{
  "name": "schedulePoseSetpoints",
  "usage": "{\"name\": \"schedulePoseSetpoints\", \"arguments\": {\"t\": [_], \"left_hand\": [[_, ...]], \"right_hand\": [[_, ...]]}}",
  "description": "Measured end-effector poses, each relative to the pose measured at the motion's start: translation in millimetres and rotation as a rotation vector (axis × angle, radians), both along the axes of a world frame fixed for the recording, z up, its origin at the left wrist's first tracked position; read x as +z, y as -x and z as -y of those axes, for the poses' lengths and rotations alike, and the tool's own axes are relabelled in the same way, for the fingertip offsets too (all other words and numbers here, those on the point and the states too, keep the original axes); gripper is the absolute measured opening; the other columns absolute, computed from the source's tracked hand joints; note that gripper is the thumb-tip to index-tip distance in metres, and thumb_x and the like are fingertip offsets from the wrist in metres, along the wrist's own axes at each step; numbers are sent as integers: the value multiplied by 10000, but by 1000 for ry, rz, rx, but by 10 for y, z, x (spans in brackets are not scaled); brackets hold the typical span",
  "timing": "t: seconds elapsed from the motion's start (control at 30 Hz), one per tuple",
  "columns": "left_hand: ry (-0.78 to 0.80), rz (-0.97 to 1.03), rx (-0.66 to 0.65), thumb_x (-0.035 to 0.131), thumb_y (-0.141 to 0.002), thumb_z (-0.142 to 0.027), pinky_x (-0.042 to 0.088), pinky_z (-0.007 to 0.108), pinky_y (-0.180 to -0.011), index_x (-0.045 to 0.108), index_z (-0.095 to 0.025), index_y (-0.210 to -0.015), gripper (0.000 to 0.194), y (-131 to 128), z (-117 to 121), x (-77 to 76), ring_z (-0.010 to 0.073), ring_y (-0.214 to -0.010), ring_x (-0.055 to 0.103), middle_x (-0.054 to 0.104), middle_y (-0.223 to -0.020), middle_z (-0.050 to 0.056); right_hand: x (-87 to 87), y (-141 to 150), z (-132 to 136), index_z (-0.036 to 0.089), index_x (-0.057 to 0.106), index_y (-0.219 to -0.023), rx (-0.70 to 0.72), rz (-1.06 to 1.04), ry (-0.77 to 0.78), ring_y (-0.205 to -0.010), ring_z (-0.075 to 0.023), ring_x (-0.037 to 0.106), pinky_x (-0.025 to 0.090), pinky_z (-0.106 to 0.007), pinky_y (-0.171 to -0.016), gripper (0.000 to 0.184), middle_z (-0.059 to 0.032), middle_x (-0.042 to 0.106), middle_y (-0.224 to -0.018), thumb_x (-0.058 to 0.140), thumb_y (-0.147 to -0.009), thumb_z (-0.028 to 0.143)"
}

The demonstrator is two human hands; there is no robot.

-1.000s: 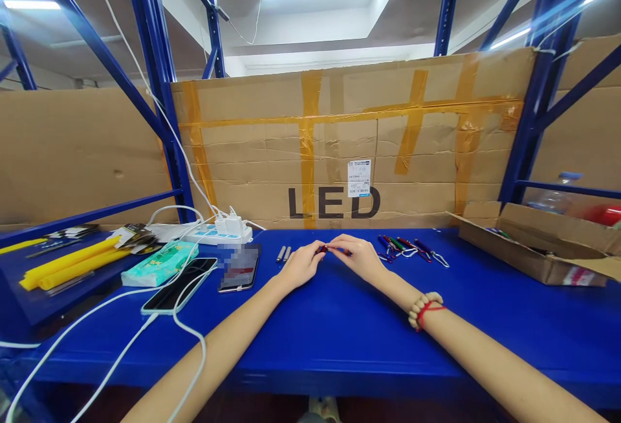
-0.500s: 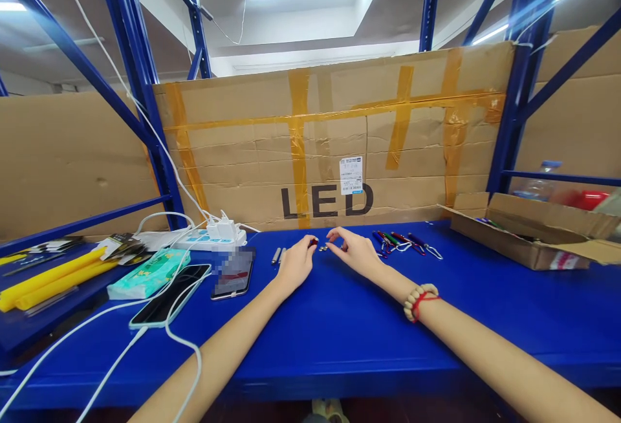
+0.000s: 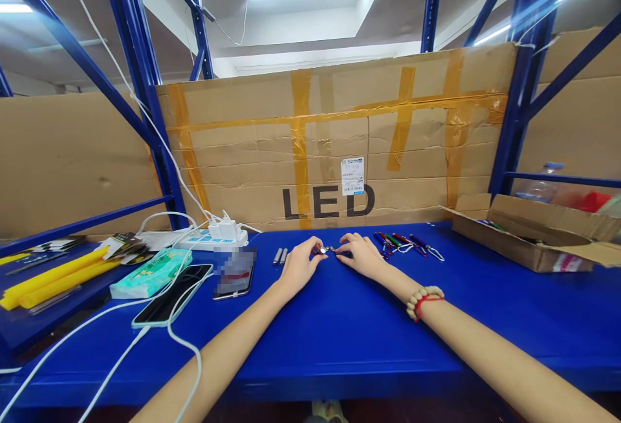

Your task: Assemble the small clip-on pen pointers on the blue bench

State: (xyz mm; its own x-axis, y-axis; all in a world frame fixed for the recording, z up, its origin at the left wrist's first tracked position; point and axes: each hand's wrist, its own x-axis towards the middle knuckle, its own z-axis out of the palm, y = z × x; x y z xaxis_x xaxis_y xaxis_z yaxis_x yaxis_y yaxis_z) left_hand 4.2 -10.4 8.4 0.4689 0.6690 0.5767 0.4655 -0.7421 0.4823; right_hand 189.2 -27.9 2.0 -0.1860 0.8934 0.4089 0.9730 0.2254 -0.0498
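My left hand (image 3: 299, 263) and my right hand (image 3: 359, 255) rest on the blue table (image 3: 339, 326), fingertips meeting over a small metallic part (image 3: 326, 250). Both hands pinch at this tiny piece; I cannot make out exactly what it is. Two small silver cylinders (image 3: 280, 255) lie just left of my left hand. A cluster of coloured keychain pens with clips (image 3: 402, 243) lies just right of my right hand. My right wrist wears a beaded bracelet (image 3: 423, 297).
Two phones (image 3: 174, 293) on white cables, a tissue pack (image 3: 150, 272), a power strip (image 3: 213, 235) and yellow rods (image 3: 48, 277) sit at the left. An open cardboard box (image 3: 528, 238) stands at the right. A taped "LED" cardboard sheet (image 3: 334, 145) backs the table.
The hands held a small red item together, drew slightly apart half a second ago, and now have come back together low over the table on the small part.
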Motion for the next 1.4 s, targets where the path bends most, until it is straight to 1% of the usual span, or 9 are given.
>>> {"name": "schedulePoseSetpoints", "arguments": {"t": [0.13,0.27,0.47,0.63,0.8,0.97,1.1,1.27,1.4], "left_hand": [[-20,-40,-19,564,-785,-209,402,198,-650,505,-216,-842,82,-1,33,13,121,-796,560,595,-823,-39],[-49,-123,14,569,-789,-244,405,220,-684,509,-221,-856,93,7,50,26,134,-807,556,601,-832,-37],[-122,-252,29,521,-823,-248,419,248,-725,535,-227,-922,102,13,61,26,154,-837,556,619,-877,-22],[-136,-271,53,461,-852,-241,426,257,-738,543,-220,-970,145,20,67,31,161,-847,560,621,-916,1],[-139,-275,44,472,-843,-235,433,259,-722,549,-212,-946,131,22,60,18,166,-834,564,622,-898,1],[-130,-290,34,474,-838,-236,431,259,-744,551,-211,-935,125,27,28,-7,164,-853,563,622,-915,1],[-110,-306,63,428,-858,-237,432,272,-767,541,-215,-975,163,33,16,-7,173,-887,563,619,-948,12],[-107,-314,70,409,-864,-222,429,288,-804,525,-214,-1003,181,29,16,-8,185,-932,562,616,-982,21],[-94,-316,68,396,-865,-206,435,284,-789,519,-210,-1000,182,27,24,-1,184,-912,571,615,-981,31]], "right_hand": [[29,6,26,251,668,-967,-28,-7,16,-1004,-180,452,334,-304,-811,205,-49,529,-1066,517,-844,314],[50,22,47,252,688,-873,-32,-47,21,-986,-172,461,341,-296,-799,151,-35,535,-1050,553,-819,295],[5,-21,-6,256,698,-850,-6,-100,15,-949,-183,481,373,-292,-758,152,-43,559,-1007,553,-806,269],[-12,-49,-42,238,708,-762,22,-133,-21,-951,-187,482,383,-299,-774,120,-50,561,-1004,604,-765,296],[27,-9,-5,239,703,-788,-30,-187,12,-933,-173,497,396,-285,-775,104,-39,557,-1019,615,-753,282],[16,-6,-10,238,701,-779,-4,-148,20,-949,-180,491,387,-295,-781,119,-37,563,-1013,585,-774,262],[16,-2,-23,203,682,-765,60,-167,-88,-920,-169,509,390,-291,-787,132,-40,579,-974,564,-788,259],[70,80,36,195,631,-877,185,-325,-303,-811,-119,557,432,-232,-734,187,-26,611,-889,475,-859,295],[73,179,93,201,624,-914,319,-275,-366,-852,-109,570,450,-210,-759,225,-27,620,-920,427,-887,307]]}}
